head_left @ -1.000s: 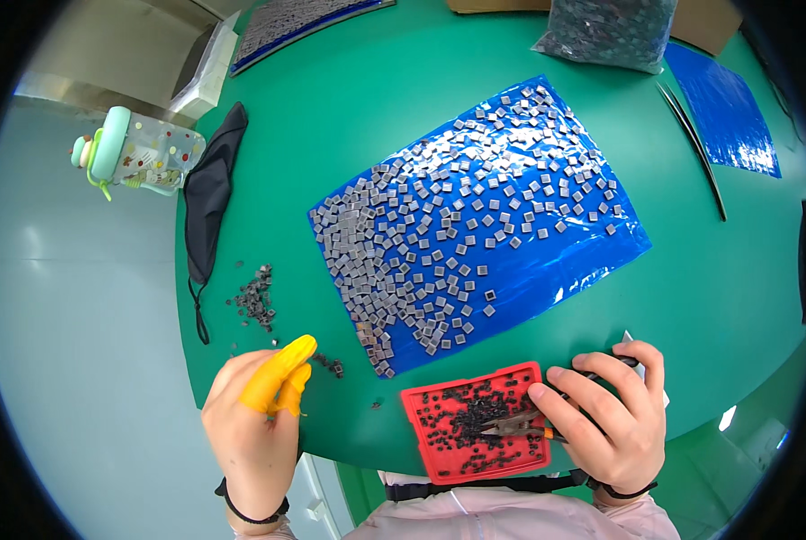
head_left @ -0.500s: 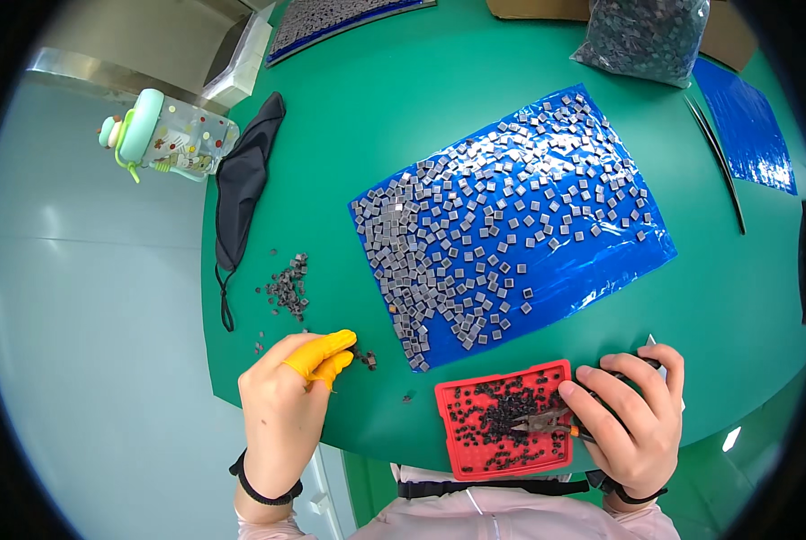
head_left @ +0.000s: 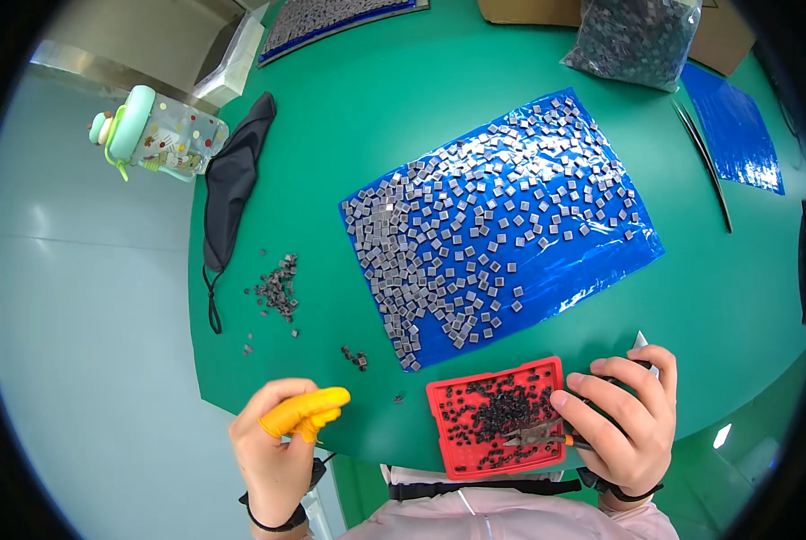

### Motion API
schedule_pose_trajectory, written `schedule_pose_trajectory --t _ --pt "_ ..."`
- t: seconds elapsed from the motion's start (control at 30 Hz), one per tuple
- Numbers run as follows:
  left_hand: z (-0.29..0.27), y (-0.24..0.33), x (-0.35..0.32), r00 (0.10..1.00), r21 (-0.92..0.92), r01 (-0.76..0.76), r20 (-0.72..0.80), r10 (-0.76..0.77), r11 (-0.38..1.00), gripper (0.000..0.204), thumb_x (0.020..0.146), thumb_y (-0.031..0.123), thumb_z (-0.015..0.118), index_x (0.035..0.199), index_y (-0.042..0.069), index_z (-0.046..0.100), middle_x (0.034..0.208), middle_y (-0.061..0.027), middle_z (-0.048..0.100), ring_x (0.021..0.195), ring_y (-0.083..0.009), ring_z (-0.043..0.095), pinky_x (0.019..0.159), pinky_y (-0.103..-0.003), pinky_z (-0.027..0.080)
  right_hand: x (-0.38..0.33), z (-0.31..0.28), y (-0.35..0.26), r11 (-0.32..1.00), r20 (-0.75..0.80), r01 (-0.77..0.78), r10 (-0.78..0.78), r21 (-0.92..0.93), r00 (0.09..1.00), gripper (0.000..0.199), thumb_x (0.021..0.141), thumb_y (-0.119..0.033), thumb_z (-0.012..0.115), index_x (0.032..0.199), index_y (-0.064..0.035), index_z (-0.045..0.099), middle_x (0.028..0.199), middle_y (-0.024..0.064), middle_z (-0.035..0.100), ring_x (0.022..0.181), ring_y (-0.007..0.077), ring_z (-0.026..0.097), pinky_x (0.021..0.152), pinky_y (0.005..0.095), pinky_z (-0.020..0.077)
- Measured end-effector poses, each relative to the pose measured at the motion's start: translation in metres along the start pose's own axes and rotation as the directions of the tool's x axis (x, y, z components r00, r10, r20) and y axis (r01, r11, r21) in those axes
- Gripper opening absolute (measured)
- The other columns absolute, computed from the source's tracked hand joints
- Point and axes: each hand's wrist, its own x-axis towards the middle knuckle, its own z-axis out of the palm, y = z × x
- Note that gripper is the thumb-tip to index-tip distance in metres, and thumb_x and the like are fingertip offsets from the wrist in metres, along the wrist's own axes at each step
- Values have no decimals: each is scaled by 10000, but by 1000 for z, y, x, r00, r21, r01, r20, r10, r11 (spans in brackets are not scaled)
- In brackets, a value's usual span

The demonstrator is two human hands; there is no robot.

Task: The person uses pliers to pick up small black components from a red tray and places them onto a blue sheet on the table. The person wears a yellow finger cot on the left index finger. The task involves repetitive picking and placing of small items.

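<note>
My left hand, with yellow finger cots on its thumb and forefinger, hovers at the table's near left edge. Its covered fingertips are pressed together; anything between them is hidden. A little cluster of dark square pieces lies just beyond it. On the right, my right hand is closed round nippers, whose metal jaws rest over a red tray. Small black parts are heaped in the tray's middle and scattered around it. A pale pointed tip sticks out beyond my right hand.
Many grey square pieces cover a blue sheet mid-table. Dark pieces are piled at left, near a black mask and a bottle. Tweezers, another blue sheet and a filled bag lie far right.
My left hand has drawn back toward me, away from the small cluster of dark pieces, which now shows fully. My right hand still holds the nippers over the tray. The whole view has shifted slightly.
</note>
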Motion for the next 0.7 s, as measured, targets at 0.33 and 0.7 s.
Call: schedule_pose_trajectory --t 0.33,0.7 --pt "21 23 -23 962 -676 193 272 -3 711 158 739 -156 607 847 -89 701 834 -181 686 635 -186 657 584 -251 535 8 -2 -19 989 -74 36 -25 142 997 243 655 -166 691 896 -139 712 889 7 671 772 220 600 669 402 422" --pt "52 6 -32 864 -780 495 490 -117 382 152 761 -137 692 904 -112 650 797 -211 690 641 -249 693 590 -331 609 13 4 -30 992 -59 31 -24 124 998 280 636 -142 693 914 -125 712 889 6 678 748 210 604 641 372 404"
